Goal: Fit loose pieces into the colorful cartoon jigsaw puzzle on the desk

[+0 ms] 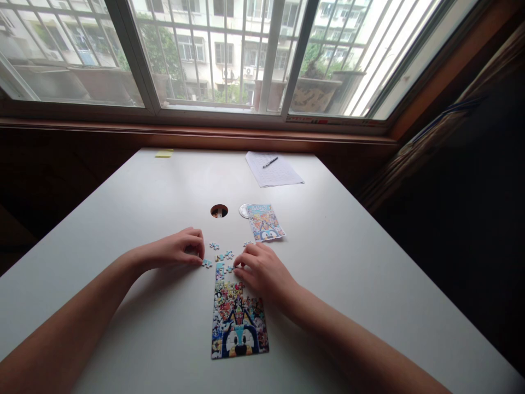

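Note:
A partly joined jigsaw puzzle (240, 328) lies on the white table, a blue cartoon dog's face at its near end. My right hand (264, 269) is over its upper right side, thumb and forefinger closed on a small light-blue puzzle piece (230, 269). On the other side, my left hand (184, 247) has curled fingers, with the tips pinched at the edge of another puzzle piece (207, 264) on the table. Between the hands lie several loose pieces (214, 246), some light blue. One more loose piece (247, 244) is partly hidden behind my right hand.
Beyond my right hand lies a picture card (266, 223), overlapping a round silver disc (243, 210). A round hole (219, 211) opens in the table (164, 328). Farther back are paper sheets (279, 174) with a pen (270, 162) and yellow sticky notes (164, 154), before a barred window.

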{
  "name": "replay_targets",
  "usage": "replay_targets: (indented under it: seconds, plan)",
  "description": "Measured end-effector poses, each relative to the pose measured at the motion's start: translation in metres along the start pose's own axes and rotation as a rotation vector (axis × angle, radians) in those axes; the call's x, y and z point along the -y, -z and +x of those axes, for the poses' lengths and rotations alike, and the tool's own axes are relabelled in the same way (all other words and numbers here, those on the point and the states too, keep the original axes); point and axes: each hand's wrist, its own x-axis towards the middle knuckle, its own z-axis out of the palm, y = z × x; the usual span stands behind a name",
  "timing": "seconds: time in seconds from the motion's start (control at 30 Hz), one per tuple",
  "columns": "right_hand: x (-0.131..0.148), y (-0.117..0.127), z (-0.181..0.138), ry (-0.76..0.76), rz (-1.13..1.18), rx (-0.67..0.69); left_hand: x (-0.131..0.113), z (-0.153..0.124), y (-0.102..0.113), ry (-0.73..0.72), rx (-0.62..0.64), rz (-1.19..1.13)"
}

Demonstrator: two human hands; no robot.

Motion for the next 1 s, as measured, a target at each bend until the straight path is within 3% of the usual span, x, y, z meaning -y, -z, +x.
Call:
replay_targets:
  seconds: [1.0]
  plan:
    - [-0.0004,0.0003,0.0006,0.000,-0.029,-0.023,-0.0027,-0.0006,-0.0011,0.012,-0.020,-0.025]
